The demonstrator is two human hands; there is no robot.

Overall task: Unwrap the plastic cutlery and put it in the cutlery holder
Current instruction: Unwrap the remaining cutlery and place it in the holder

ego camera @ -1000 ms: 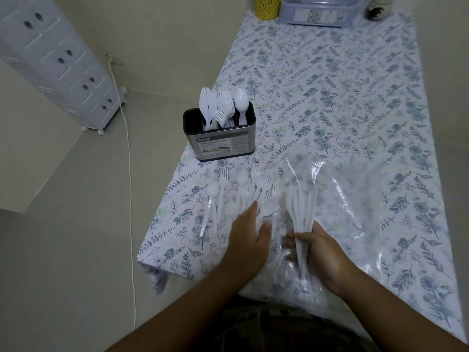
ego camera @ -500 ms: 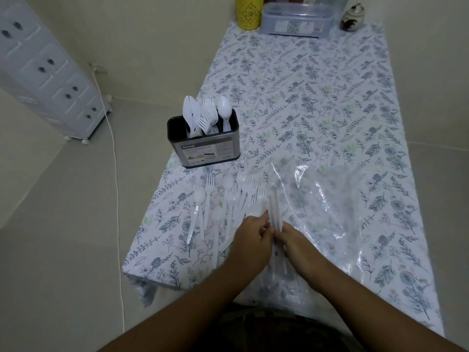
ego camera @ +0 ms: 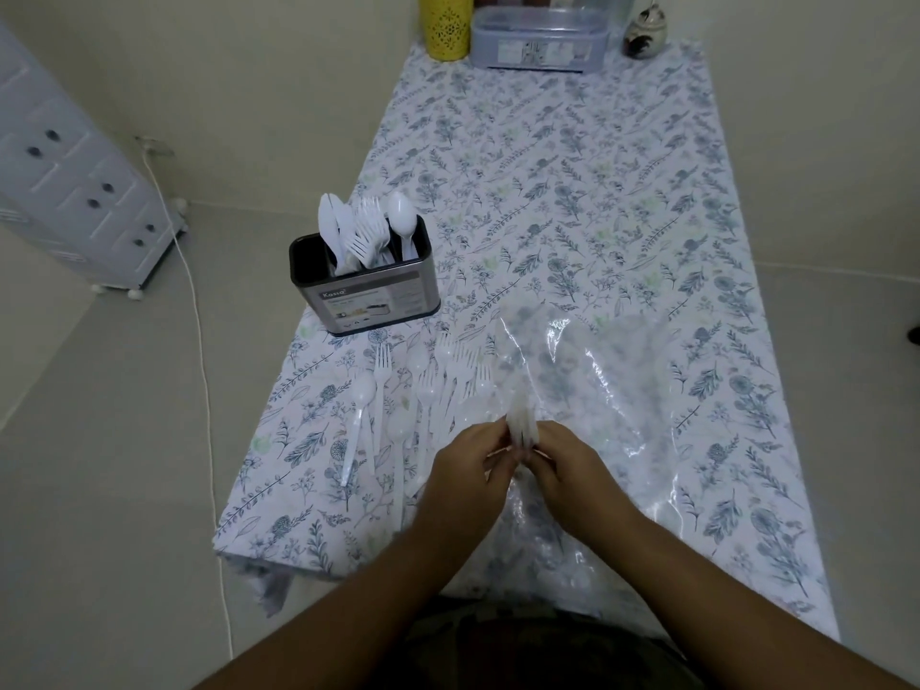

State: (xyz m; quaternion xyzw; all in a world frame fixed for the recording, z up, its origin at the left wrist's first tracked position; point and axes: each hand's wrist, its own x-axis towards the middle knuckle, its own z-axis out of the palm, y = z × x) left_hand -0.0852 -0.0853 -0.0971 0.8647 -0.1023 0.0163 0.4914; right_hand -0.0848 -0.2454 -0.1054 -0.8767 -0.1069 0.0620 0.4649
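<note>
1. Both hands meet near the table's near edge, centre of view. Left hand [ego camera: 468, 470] and right hand [ego camera: 562, 465] are pinched together on a small bundle [ego camera: 521, 424] of white plastic cutlery, held upright-ish between them.
2. Grip: L fingers closed on the bundle's left side, R fingers closed on its right side. Fingertips nearly touch. Can't tell whether the bundle has wrap on it; it's blurred.
3. Clear wrap [ego camera: 612, 390] lies crumpled on the table just beyond and right of the hands, w/ glare on it. More of it runs under the R forearm toward the near edge.
4. Loose cutlery [ego camera: 423, 390] lies flat on the table left of the hands: forks and spoons, handles pointing near, heads far. One spoon [ego camera: 362, 390] and one fork [ego camera: 382, 361] sit at the left end of that row.
5. Holder [ego camera: 368, 296], dark w/ a label on its near face, stands upright at the table's left edge, beyond the loose row. White forks, spoons and what look like knives stand in it, heads up.
6. Table [ego camera: 572, 191] has a floral cloth.
7. Far end: yellow cup [ego camera: 444, 24], grey box [ego camera: 540, 39], small jar [ego camera: 644, 34], in a row left to right.
8. Floor left of the table: white drawer unit [ego camera: 69, 191] on wheels, white cord [ego camera: 199, 316] trailing near.
</note>
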